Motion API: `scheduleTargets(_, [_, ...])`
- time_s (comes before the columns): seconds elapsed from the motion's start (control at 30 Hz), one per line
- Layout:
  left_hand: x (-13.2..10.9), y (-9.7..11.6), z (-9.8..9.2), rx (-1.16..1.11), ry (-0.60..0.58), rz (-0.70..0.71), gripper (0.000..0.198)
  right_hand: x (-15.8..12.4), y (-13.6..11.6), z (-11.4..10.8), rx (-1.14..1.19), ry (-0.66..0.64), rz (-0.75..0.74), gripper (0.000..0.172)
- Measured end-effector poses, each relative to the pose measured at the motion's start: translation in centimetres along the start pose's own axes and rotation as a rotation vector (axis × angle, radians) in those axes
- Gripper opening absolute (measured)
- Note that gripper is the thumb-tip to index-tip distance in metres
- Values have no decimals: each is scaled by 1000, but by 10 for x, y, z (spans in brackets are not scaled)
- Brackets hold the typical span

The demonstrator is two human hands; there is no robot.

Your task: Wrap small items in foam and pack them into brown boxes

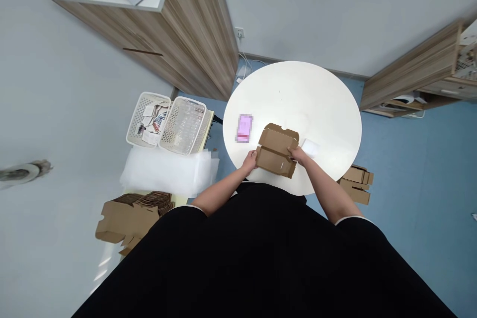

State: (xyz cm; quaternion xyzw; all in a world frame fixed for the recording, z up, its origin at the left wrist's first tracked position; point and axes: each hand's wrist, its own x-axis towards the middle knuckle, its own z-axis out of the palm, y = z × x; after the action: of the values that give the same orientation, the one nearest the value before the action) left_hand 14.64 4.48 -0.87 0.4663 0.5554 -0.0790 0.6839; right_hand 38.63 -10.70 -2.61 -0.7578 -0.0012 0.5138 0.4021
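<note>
A brown cardboard box [276, 153], opened out with its lid flap folded back, lies over the near part of the round white table [298, 89]. My left hand [250, 161] grips its left edge, fingers closed on the card. On the right side my right hand [297, 154] holds the box near the crease, its fingers partly hidden. A small white item [310, 148], perhaps a folded sheet or packet, lies just right of my right hand. To the left of the box sits a pink-purple rectangular item [244, 128], blurred by pixels.
At left stand two white baskets, one with printed cards [153, 121], one with clear plastic pieces [185, 124]. Near them are white foam sheets [167, 170] and stacked flat cardboard boxes [130, 218]. More cardboard [357, 184] lies right of the table. A wooden cabinet [197, 25] rises behind.
</note>
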Motion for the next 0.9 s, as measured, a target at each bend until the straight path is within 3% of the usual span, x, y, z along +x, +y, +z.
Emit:
scheduleTargets(0.1, [4, 0, 3, 222, 31, 104, 40, -4, -1, 4, 33, 1, 75, 29])
scheduleTargets(0.23, [11, 2, 6, 560, 75, 229, 29, -9, 0, 9, 60, 13, 37, 26])
scheduleTargets(0.43, [23, -1, 7, 731, 88, 256, 19, -25, 10, 9, 180, 11, 7, 29])
scheduleTargets(0.53, [26, -4, 8, 748, 98, 288, 23, -43, 33, 8, 211, 157, -86, 38])
scheduleTargets(0.63, [27, -4, 9, 816, 103, 299, 27, -61, 61, 14, 323, 302, 53, 42])
scheduleTargets(0.7, [26, -2, 10, 899, 93, 298, 29, -69, 75, 20, 418, 276, 199, 38])
scheduleTargets(0.77, [26, 0, 11, 966, 89, 288, 30, -73, 82, 25, 443, 199, 254, 32])
scheduleTargets(0.9, [25, 3, 12, 1018, 96, 284, 31, -71, 82, 30, 259, 147, 152, 32])
